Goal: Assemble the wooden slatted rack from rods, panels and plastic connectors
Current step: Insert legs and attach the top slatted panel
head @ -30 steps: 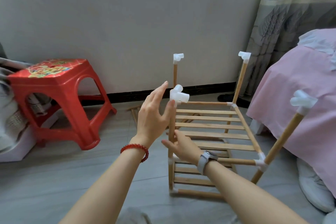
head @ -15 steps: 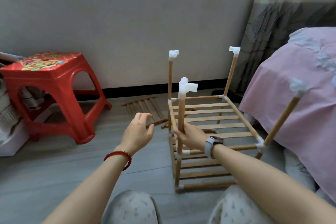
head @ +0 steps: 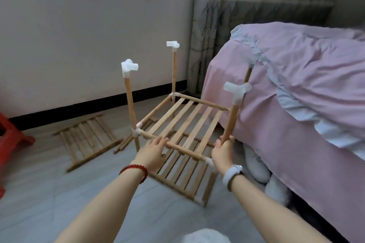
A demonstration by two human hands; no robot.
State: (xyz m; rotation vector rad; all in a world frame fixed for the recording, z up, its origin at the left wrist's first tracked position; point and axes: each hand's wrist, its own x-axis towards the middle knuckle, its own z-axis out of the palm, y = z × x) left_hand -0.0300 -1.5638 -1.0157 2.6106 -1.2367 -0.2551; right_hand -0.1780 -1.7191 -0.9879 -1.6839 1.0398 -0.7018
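Note:
The wooden rack (head: 183,122) stands on the floor in front of me, two slatted shelves joined by rods and white plastic connectors. Upright rods rise from its corners, each topped by a white connector (head: 129,67). My left hand (head: 152,152) grips the near horizontal rod (head: 185,151) of the upper shelf. My right hand (head: 222,153) grips the foot of the near right upright rod (head: 231,122), just above its corner connector. The far right upright is partly hidden against the bed.
A loose slatted panel (head: 87,136) and a few spare rods (head: 126,142) lie on the floor to the left. A red plastic stool (head: 11,142) sits at the left edge. A bed with a pink cover (head: 296,104) crowds the rack's right side; wall and curtain behind.
The rack has turned and shifted towards the bed. My left hand, free before, now holds the near horizontal rod. My right hand moved from the left front upright to the right front one.

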